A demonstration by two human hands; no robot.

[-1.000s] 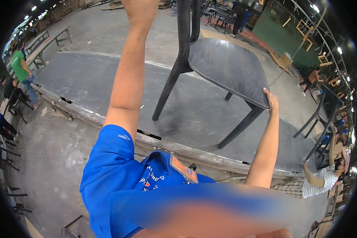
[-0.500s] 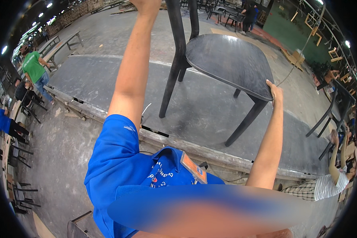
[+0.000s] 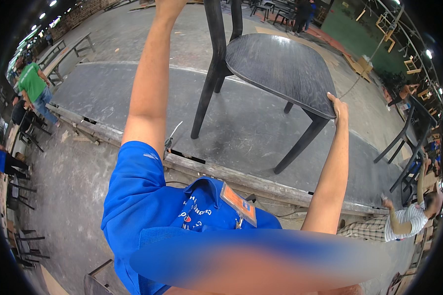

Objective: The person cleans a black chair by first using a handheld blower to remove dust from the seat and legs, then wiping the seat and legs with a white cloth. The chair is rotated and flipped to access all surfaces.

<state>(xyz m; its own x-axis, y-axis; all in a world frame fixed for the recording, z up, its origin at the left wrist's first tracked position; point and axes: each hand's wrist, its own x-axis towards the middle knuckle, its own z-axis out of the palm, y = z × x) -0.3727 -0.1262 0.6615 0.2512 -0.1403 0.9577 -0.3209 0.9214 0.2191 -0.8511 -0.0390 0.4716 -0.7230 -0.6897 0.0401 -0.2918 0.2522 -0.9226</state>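
A black wooden chair (image 3: 283, 66) stands upright on a low dark platform (image 3: 241, 130), its seat showing wood grain. The top of its backrest runs out of view at the upper edge. My right hand (image 3: 338, 108) grips the front right corner of the seat, thumb on top and fingers beneath. Up at the top edge, beside the backrest posts, is my left hand (image 3: 171, 7). Only its wrist side shows, and its fingers are cut off by the picture's edge, so I cannot see what it touches.
On the platform's right end stands another black chair (image 3: 409, 130), a person in a striped shirt (image 3: 407, 221) beside it. A person in green (image 3: 33, 84) is at the far left, near a long bench (image 3: 74, 49). Below the platform edge lies a cable (image 3: 285, 215).
The view has shifted slightly, moving the scene left and up. My right hand keeps its hold on the seat. At right, the person in stripes has lowered one arm.
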